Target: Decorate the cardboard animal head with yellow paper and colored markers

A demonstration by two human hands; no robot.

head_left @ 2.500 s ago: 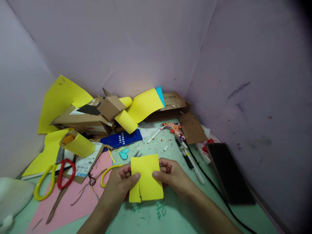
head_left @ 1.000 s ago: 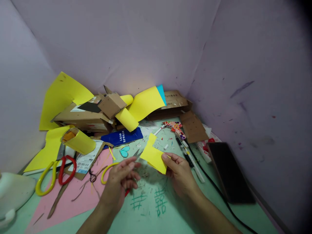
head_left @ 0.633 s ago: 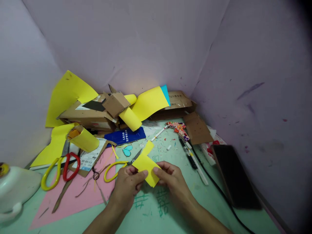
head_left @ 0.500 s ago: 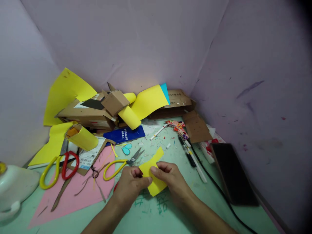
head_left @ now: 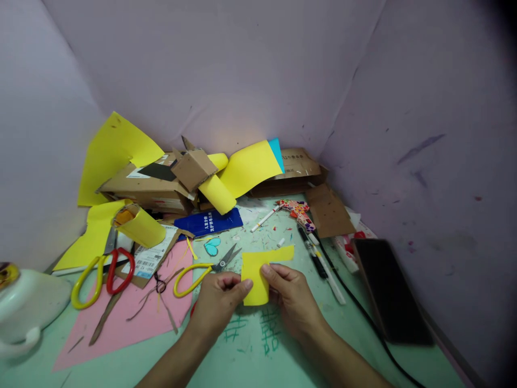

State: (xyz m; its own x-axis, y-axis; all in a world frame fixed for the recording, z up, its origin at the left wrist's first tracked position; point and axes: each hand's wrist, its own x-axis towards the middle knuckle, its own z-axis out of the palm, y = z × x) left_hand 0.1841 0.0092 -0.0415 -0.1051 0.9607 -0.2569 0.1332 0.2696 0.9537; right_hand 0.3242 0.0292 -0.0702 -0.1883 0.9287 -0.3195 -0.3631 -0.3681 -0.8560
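A small piece of yellow paper (head_left: 257, 269), L-shaped with a strip sticking out to the right at its top, is held just above the green table (head_left: 250, 355). My left hand (head_left: 218, 304) pinches its left edge with thumb and fingers closed. My right hand (head_left: 291, 299) pinches its right side, thumb on top. Small yellow-handled scissors (head_left: 202, 272) lie on the table just left of my left hand, blades pointing up and right.
A pink sheet (head_left: 121, 323) and large yellow-and-red scissors (head_left: 100, 272) lie at left. Cardboard boxes (head_left: 153, 188), yellow paper rolls (head_left: 226, 186) and a blue booklet (head_left: 208, 222) crowd the back. Pens (head_left: 321, 264), a black cable (head_left: 363, 323) and a dark phone (head_left: 390, 291) are at right. A white object (head_left: 24, 307) sits far left.
The yellow paper was a flat rectangle held by both hands, then only by my right hand. Both hands hold it again, turned, with a strip now pointing right.
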